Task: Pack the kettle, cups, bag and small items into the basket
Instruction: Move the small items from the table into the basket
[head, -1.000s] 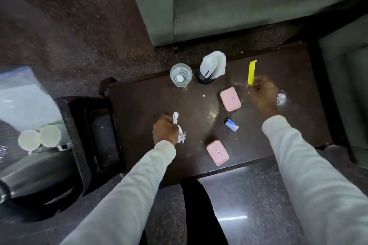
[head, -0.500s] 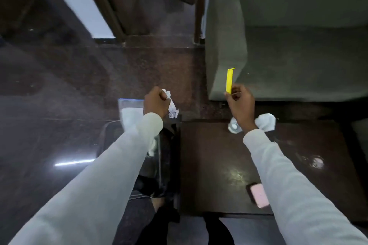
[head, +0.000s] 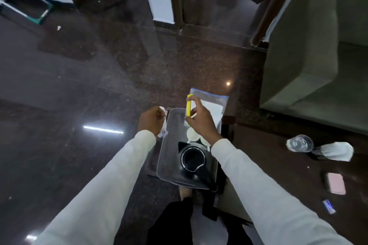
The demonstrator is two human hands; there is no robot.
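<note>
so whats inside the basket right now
A black kettle with its lid open, two white cups and a clear bag standing at the far end. The right hand covers part of the cups and bag.

Right hand (head: 201, 123) pinches yellow stick (head: 188, 105) (upright) over basket (head: 166, 157).

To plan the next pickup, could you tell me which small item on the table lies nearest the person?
The blue-and-white sachet: it lies at the table's near edge, closer than the pink case, glass or white cloth.

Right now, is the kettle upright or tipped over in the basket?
Upright. The kettle stands in the basket with its round, lidless mouth facing up at the camera, beside the cups.
</note>
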